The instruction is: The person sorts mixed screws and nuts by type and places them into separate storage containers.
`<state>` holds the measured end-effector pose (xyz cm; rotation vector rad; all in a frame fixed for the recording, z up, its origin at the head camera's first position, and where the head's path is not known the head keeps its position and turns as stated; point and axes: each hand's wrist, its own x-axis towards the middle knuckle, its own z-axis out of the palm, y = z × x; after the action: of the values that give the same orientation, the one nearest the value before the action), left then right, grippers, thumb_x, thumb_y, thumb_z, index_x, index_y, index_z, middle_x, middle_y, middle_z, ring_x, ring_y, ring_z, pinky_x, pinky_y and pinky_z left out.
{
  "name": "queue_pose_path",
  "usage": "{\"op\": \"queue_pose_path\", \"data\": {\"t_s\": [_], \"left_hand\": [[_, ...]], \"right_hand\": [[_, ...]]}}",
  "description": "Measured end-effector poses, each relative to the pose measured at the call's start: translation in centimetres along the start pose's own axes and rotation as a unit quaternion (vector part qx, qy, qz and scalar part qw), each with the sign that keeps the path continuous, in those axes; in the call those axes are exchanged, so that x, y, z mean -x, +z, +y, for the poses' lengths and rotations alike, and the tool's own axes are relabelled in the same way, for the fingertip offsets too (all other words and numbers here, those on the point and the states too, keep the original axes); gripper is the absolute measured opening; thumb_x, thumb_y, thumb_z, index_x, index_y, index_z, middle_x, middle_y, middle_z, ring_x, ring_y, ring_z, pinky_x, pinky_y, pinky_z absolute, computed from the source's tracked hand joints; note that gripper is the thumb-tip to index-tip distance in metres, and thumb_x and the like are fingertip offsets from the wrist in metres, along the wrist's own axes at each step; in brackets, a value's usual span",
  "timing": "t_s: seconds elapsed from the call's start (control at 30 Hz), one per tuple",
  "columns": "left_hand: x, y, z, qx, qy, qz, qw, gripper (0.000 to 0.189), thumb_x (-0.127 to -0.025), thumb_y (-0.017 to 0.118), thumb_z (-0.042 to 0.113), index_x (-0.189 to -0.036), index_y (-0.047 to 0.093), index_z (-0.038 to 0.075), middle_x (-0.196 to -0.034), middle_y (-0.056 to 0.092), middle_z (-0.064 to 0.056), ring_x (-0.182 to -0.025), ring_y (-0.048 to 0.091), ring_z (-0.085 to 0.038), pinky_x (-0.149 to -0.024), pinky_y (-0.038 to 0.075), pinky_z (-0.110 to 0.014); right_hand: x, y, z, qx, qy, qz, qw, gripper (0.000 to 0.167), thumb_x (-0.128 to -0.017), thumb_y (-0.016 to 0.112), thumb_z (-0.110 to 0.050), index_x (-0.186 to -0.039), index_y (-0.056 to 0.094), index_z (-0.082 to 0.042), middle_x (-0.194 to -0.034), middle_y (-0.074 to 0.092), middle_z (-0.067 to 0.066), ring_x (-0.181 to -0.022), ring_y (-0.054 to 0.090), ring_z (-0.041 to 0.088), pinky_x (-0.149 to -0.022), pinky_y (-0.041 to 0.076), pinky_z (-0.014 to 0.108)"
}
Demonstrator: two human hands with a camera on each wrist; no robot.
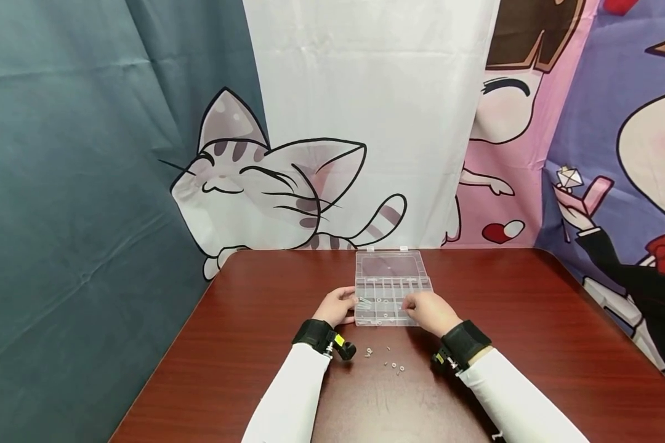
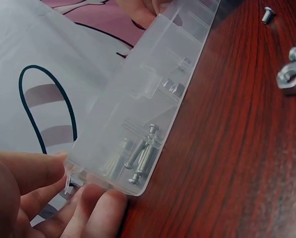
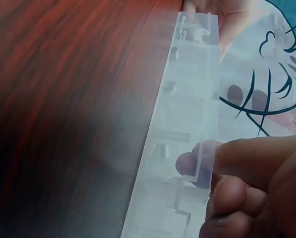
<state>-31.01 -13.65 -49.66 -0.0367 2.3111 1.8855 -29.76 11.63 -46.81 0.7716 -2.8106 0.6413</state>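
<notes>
A clear plastic compartment box (image 1: 393,321) lies on the table with its lid (image 1: 390,266) folded back. At its left end my left hand (image 1: 337,306) grips the side wall, the thumb near the corner and other fingers lower down. Long screws (image 2: 144,156) lie in the compartment beside that hand, and a nut (image 2: 173,88) shows further along. Over the right part of the box, my right hand (image 1: 429,311) reaches into a compartment with thumb and fingertips (image 3: 187,163) close together. Whether they pinch anything is hidden. A small metal piece (image 3: 163,151) sits near those fingertips, behind the front wall.
In front of the box, several loose small screws and nuts lie on the reddish-brown table (image 1: 244,363), among them a nut (image 2: 290,79) and a short screw (image 2: 268,15). A printed curtain (image 1: 366,92) hangs behind the table's far edge.
</notes>
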Motion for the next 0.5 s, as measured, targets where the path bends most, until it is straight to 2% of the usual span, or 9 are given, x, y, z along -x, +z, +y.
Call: {"op": "queue_pose_path", "data": {"t_s": [0.27,0.5], "left_hand": [[-0.12,-0.03,-0.04,0.000,-0.003,-0.004,1.0000,0.044,-0.100,0.058,0.012,-0.143,0.051,0.006,-0.125,0.063,-0.011,-0.097,0.065,-0.018,-0.071,0.059,-0.034],[0.02,0.00,0.03,0.004,-0.001,0.004,1.0000,0.043,-0.100,0.058,0.011,-0.142,0.052,0.006,-0.125,0.062,-0.012,-0.097,0.065,-0.019,-0.071,0.059,-0.034]], "right_hand": [[-0.35,0.34,0.27,-0.008,0.027,-0.017,0.9995,0.007,-0.089,0.071,-0.011,-0.083,0.072,-0.007,-0.083,0.070,0.000,-0.079,0.065,0.016,-0.076,0.054,0.039],[-0.40,0.67,0.61,-0.023,0.022,-0.009,0.9995,0.005,-0.087,0.071,-0.008,-0.083,0.071,-0.010,-0.081,0.069,-0.001,-0.077,0.063,0.014,-0.073,0.053,0.037]]}}
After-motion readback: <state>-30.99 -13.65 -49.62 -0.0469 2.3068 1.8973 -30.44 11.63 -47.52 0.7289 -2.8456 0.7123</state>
